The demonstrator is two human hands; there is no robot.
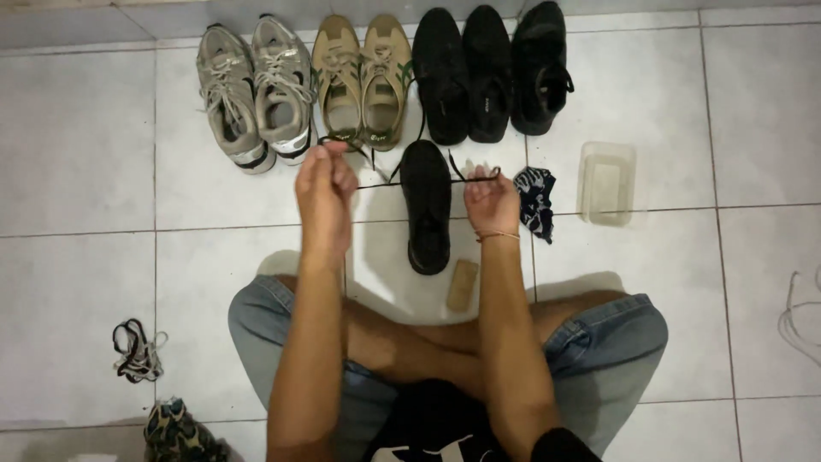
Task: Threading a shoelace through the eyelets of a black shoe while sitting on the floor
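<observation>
White floor tiles (77, 171): left hand (323, 184) and right hand (489, 198) each pinch closed on thin black lace (376, 182) from black fabric shoe (427, 205); equal tension keeps ends level.

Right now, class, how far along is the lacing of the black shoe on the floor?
Done: the black lace is already in the black shoe. In hand: the left hand and right hand pull its ends apart. Left: no knot shows yet.

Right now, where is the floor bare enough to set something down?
Bare tile left of the grey shoes, and right of the clear tub toward the white laces. Crowded: the shoe row, and around the black shoe between both hands, with cloth and block.
</observation>
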